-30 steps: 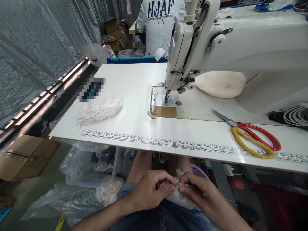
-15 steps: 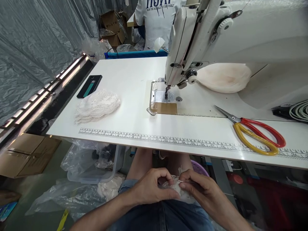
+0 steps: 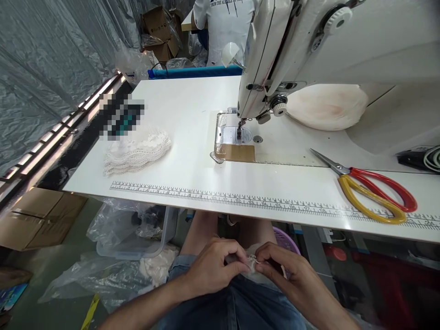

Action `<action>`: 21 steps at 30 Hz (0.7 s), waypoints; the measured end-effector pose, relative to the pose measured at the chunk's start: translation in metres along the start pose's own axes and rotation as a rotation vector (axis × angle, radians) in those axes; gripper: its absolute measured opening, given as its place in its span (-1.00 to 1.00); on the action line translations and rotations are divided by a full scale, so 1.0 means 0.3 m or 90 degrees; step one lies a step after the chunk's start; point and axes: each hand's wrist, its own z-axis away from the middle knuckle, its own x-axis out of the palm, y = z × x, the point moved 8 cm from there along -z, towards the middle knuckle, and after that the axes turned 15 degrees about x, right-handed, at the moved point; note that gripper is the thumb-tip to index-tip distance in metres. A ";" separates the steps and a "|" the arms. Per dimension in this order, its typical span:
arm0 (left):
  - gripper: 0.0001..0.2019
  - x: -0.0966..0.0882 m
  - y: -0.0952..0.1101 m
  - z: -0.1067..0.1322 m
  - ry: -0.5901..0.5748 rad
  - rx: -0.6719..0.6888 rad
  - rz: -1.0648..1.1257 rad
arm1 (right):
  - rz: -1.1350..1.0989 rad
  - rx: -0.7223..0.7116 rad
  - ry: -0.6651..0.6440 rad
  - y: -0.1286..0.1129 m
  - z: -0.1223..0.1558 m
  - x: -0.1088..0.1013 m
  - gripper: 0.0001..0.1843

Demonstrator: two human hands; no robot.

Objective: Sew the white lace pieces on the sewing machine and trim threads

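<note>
The left hand (image 3: 210, 271) and right hand (image 3: 288, 274), both pinched closed on the lace piece (image 3: 253, 262) (at 6 o'clock), could tear it if they pull unevenly.

One lace scrap (image 3: 252, 264), one lace pile (image 3: 137, 151), one scissors (image 3: 376, 195), one sewing machine (image 3: 360, 50).

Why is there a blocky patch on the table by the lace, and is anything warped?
Head view: a pixelated block masks something behind the lace pile; the printed ruler bows, wide-lens distortion; the white table shows soft glare; left hand and right hand, pinching a lace scrap, are sharp.
</note>
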 end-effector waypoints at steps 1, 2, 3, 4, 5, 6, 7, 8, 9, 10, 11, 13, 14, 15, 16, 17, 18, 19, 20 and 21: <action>-0.98 0.000 0.000 0.001 -0.003 0.000 0.002 | -0.001 0.009 0.007 0.006 -0.002 -0.001 -0.78; -0.96 -0.001 -0.001 0.003 -0.004 -0.003 0.006 | -0.005 0.018 0.013 0.011 -0.004 -0.003 -0.78; -0.92 -0.002 -0.002 0.004 -0.001 -0.007 0.011 | -0.010 0.027 0.018 0.015 -0.005 -0.005 -0.77; -0.88 -0.004 -0.003 0.005 0.004 -0.009 0.017 | -0.017 0.036 0.023 0.018 -0.006 -0.007 -0.77; -0.86 -0.006 -0.003 0.005 0.011 -0.009 0.022 | -0.024 0.042 0.026 0.019 -0.007 -0.009 -0.77; -0.86 -0.008 -0.003 0.004 0.019 -0.006 0.024 | -0.030 0.049 0.026 0.019 -0.007 -0.009 -0.77; -0.87 -0.009 -0.002 0.004 0.027 -0.003 0.024 | -0.038 0.057 0.023 0.019 -0.007 -0.009 -0.77; -0.88 -0.010 -0.001 0.005 0.034 -0.001 0.022 | -0.047 0.065 0.020 0.019 -0.008 -0.009 -0.76; -0.88 -0.009 -0.001 0.005 0.039 0.000 0.017 | -0.059 0.075 0.017 0.020 -0.009 -0.008 -0.76; -0.88 -0.008 -0.001 0.007 0.041 -0.003 0.012 | -0.073 0.083 0.015 0.022 -0.010 -0.007 -0.75; -0.87 -0.006 -0.002 0.008 0.040 -0.007 0.006 | -0.090 0.090 0.014 0.024 -0.011 -0.006 -0.75; -0.86 0.000 -0.002 0.011 0.034 -0.015 -0.001 | -0.131 0.101 0.010 0.031 -0.014 -0.003 -0.76; -0.86 0.001 -0.003 0.012 0.034 -0.021 -0.003 | -0.153 0.104 0.007 0.035 -0.015 -0.001 -0.76; -0.85 0.000 -0.004 0.013 0.036 -0.027 -0.006 | -0.174 0.106 0.002 0.039 -0.016 0.001 -0.76; -0.85 -0.003 -0.005 0.013 0.041 -0.033 -0.008 | -0.188 0.108 -0.004 0.043 -0.017 0.004 -0.76; -0.86 -0.006 -0.005 0.014 0.046 -0.038 -0.006 | -0.193 0.111 -0.011 0.047 -0.018 0.007 -0.76; -0.88 -0.008 -0.006 0.014 0.047 -0.042 0.004 | -0.190 0.115 -0.018 0.050 -0.019 0.011 -0.75; -0.89 -0.008 -0.008 0.014 0.045 -0.046 0.016 | -0.184 0.118 -0.025 0.052 -0.020 0.015 -0.74; -0.85 -0.008 -0.008 0.015 0.039 -0.048 0.024 | -0.176 0.121 -0.034 0.053 -0.022 0.020 -0.73; -0.79 -0.007 -0.010 0.016 0.032 -0.052 0.028 | -0.171 0.123 -0.048 0.053 -0.023 0.026 -0.71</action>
